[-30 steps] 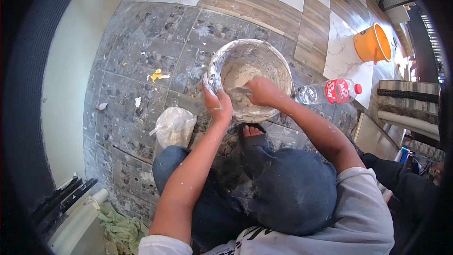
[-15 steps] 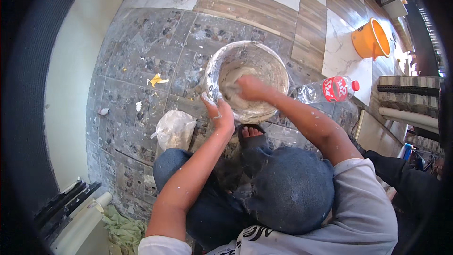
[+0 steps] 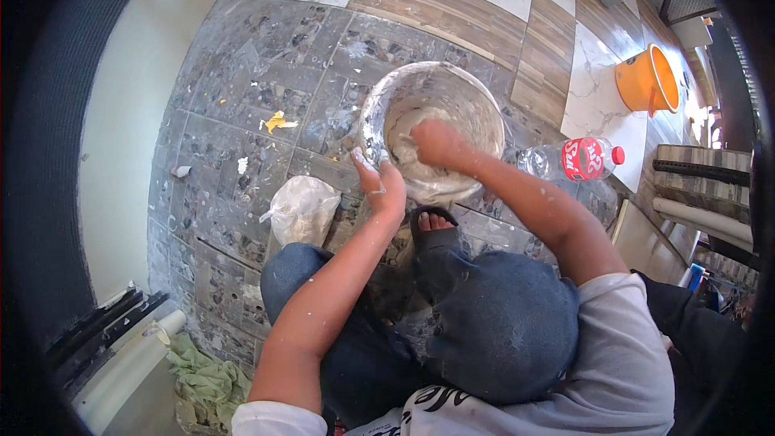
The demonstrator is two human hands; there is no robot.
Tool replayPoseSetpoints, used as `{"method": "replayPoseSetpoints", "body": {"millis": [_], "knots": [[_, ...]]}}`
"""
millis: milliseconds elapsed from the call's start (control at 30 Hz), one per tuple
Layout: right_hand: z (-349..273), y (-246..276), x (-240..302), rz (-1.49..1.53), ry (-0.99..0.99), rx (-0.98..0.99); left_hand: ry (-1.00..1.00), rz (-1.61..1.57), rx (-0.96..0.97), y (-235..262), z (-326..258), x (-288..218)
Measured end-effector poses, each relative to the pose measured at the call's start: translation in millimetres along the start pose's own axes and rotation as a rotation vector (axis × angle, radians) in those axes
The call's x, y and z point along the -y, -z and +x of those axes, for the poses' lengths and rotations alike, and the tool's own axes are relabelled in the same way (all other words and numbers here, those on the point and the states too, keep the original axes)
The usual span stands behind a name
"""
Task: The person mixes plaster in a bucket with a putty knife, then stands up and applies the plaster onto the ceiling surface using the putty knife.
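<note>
The person squats on the speckled grey tile floor [image 3: 242,81] with a round metal basin [image 3: 387,105] set just in front of their sandalled foot [image 3: 433,230]. The basin is smeared white inside and holds a pale, wet paste [image 3: 412,165], plaster or grout by the look of it, pooled toward its near wall.

The right hand [image 3: 436,144] is down in the paste, fingers curled together and partly buried, so I cannot tell how tightly they close. The left hand [image 3: 383,186] clamps the near rim, thumb on one side and fingers on the other, coated white, holding the basin against the push of the other arm.

I judge this to be the hand-mixing step, well under way: the paste looks smooth where it shows, but the walls carry dried smears not worked in.

The next move calls for a firm grip on the rim while the right hand scrapes around the wall and folds material back to the middle, without tipping the basin toward the foot.

A knotted white plastic bag [image 3: 303,208] lies on the floor to the left of the basin, near the left knee. A clear plastic bottle with a red label [image 3: 577,160] lies on its side to the right, and an orange bucket [image 3: 646,81] stands well apart beyond it.
</note>
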State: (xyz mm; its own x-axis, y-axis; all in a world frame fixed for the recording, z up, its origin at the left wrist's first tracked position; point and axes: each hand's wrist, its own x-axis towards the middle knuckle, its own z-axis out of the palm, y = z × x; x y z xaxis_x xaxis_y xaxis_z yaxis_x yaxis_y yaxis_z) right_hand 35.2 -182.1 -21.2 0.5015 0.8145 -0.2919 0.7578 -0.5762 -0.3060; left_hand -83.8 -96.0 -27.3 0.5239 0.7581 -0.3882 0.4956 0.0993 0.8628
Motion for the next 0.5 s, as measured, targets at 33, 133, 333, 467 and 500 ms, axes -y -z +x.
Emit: {"method": "replayPoseSetpoints", "body": {"millis": [33, 133, 333, 467, 500], "knots": [[1, 0, -9, -0.001, -0.045, 0.008, -0.060, -0.041, -0.043, 0, -1, 0], [0, 6, -35, 0.012, -0.170, -0.068, -0.053, -0.145, 0.012, 4, -3, 3], [15, -12, -23, -0.051, -0.297, -0.207, -0.069, 0.075, 0.070, 5, -9, 16], [22, -22, -16, 0.106, -0.121, -0.139, 0.348, -0.448, 0.168, -3, -17, 13], [19, -20, -17, 0.119, -0.096, -0.205, 0.522, -0.620, 0.206, -5, -21, 10]]}}
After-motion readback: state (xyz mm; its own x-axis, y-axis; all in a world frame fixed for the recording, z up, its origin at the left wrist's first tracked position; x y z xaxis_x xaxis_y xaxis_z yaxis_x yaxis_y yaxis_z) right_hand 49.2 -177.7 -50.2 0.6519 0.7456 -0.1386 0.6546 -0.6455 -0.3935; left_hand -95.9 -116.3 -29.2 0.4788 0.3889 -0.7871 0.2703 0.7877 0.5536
